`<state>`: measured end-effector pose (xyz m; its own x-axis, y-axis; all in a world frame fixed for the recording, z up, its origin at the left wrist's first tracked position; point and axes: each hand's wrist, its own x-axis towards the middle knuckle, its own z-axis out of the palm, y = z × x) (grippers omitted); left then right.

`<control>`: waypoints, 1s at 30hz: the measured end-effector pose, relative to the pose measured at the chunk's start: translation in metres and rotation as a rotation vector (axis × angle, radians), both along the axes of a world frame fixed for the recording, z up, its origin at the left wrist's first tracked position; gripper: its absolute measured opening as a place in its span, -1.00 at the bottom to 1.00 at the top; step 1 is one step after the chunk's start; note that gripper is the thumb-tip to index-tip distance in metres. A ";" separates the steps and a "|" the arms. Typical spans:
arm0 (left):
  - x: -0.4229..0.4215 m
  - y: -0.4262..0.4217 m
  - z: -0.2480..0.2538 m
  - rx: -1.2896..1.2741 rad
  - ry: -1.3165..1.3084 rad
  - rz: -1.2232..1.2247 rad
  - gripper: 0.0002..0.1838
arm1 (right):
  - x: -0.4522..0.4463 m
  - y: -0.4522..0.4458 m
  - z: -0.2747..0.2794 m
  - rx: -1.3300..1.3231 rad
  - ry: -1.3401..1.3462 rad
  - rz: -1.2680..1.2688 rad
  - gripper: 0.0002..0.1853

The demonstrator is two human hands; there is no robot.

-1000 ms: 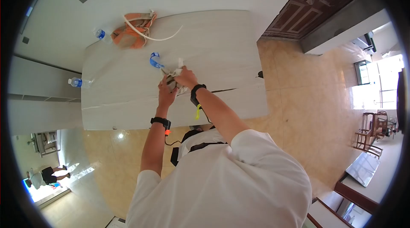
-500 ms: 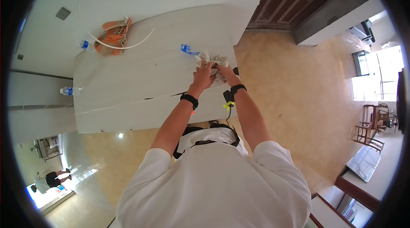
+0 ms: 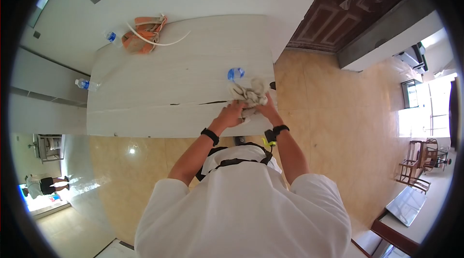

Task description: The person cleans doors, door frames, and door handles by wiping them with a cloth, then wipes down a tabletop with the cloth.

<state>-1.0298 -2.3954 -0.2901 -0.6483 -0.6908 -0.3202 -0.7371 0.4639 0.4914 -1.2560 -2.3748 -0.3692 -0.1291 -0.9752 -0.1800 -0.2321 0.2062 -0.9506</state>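
A crumpled off-white cloth (image 3: 250, 93) lies bunched on the pale table near its right end. My left hand (image 3: 234, 113) is closed on the cloth's near left side, with its fingertips partly hidden in the folds. On the cloth's right side, my right hand (image 3: 267, 108) grips it with bent fingers. Just beyond the cloth is a blue, partly see-through plastic piece (image 3: 236, 73), which neither hand touches. I cannot make out exactly what it is.
The table (image 3: 145, 81) has dark slits in its covering. An orange and grey bag (image 3: 144, 35), a white cable (image 3: 169, 44) and a water bottle (image 3: 112, 38) are at the far left. Another bottle (image 3: 83, 83) lies at the left edge. A dark door (image 3: 333, 11) stands right.
My hands have drawn the cloth closer to my body, and it looks bunched differently. The blue plastic piece now appears nearer and more rounded. The whole view has shifted slightly.
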 end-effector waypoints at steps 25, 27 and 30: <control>0.099 0.040 0.004 -0.287 0.498 0.294 -0.45 | 0.056 0.122 0.028 0.191 -0.150 0.008 -0.08; 0.086 0.028 -0.009 -0.235 0.476 0.152 -0.40 | 0.052 0.120 0.031 0.183 -0.125 0.065 -0.11; 0.065 0.009 -0.029 -0.180 0.460 -0.071 -0.43 | 0.040 0.115 0.014 0.172 -0.041 0.128 -0.12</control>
